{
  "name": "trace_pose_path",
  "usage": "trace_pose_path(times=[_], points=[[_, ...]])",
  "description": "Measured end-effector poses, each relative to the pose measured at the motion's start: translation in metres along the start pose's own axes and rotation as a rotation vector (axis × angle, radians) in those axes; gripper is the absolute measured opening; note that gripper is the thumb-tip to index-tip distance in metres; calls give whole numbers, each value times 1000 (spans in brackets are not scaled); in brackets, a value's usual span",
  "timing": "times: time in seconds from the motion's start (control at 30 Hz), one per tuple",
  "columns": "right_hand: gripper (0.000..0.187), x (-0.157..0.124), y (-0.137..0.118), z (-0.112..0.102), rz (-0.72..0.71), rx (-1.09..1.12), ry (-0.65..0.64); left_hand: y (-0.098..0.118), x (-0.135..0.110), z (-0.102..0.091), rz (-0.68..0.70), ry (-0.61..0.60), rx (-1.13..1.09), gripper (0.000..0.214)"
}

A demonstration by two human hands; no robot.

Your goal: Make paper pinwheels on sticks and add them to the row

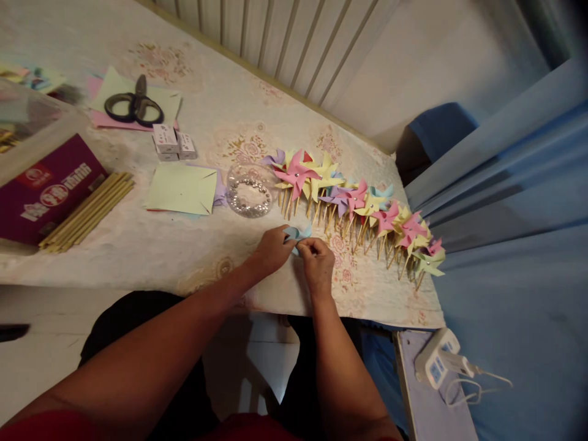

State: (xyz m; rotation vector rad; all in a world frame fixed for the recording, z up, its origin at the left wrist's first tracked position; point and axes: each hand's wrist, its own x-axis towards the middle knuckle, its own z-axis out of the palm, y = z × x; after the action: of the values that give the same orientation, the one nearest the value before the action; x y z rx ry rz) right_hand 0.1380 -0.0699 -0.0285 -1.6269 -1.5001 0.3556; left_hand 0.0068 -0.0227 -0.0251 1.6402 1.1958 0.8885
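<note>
A light blue paper pinwheel (301,233) is held between my two hands over the table's front part. My left hand (274,250) is closed on its left side, fingers curled round the folded paper. From the right, my right hand (318,263) pinches near its middle; whatever tiny piece may sit in the fingertips is hidden. Just beyond the hands stands a clear round dish (250,191) with small shiny metal pieces in it. Finished-looking paper pinwheels (356,199) on thin sticks lie in a long row to the right, in pink, yellow, purple, blue and green.
Slit paper squares (181,188) lie left of the dish. Behind them are small white boxes (172,144) and black-handled scissors (135,107) on more paper. Thin wooden sticks (87,211) rest against a purple box (50,190). A power strip (436,361) sits low at right.
</note>
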Motion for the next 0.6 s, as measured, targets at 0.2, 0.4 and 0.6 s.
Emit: trace_pose_path(times=[0.2, 0.4, 0.6], points=[[20, 2, 1, -6, -264, -197, -31, 0, 0, 0, 6, -14, 12, 19], [18, 0, -1, 2, 86, 66, 11, 1, 0, 0, -9, -13, 12, 18], [17, -1, 1, 5, 218, 137, 67, 2, 0, -1, -45, 6, -15, 26]])
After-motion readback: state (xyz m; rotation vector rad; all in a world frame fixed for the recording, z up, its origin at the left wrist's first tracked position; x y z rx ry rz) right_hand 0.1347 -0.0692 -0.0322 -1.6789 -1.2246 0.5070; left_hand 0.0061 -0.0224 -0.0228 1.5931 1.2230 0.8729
